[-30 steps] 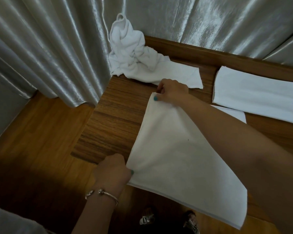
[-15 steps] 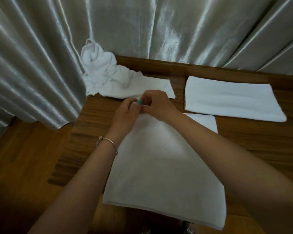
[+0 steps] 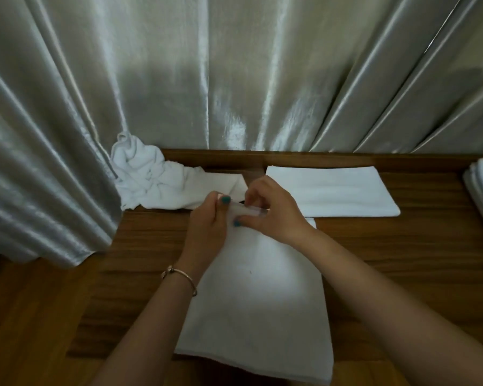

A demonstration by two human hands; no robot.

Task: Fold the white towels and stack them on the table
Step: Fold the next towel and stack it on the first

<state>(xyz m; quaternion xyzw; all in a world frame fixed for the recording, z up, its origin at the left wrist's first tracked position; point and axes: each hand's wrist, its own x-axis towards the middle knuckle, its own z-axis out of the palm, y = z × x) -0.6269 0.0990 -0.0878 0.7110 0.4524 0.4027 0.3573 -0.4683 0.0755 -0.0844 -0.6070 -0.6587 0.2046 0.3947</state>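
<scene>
Hands (image 3: 243,215) pinch towel (image 3: 260,307) far corners; no writing legible.

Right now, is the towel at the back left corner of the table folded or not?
Not folded. The towel lies crumpled in a bunched heap against the curtain, with one end trailing flat across the table.

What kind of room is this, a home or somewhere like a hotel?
Hard to say for sure; it looks like a hotel room or a laundry corner. Clues: shiny floor-length curtains, a wooden table, and several plain white towels being folded.
</scene>
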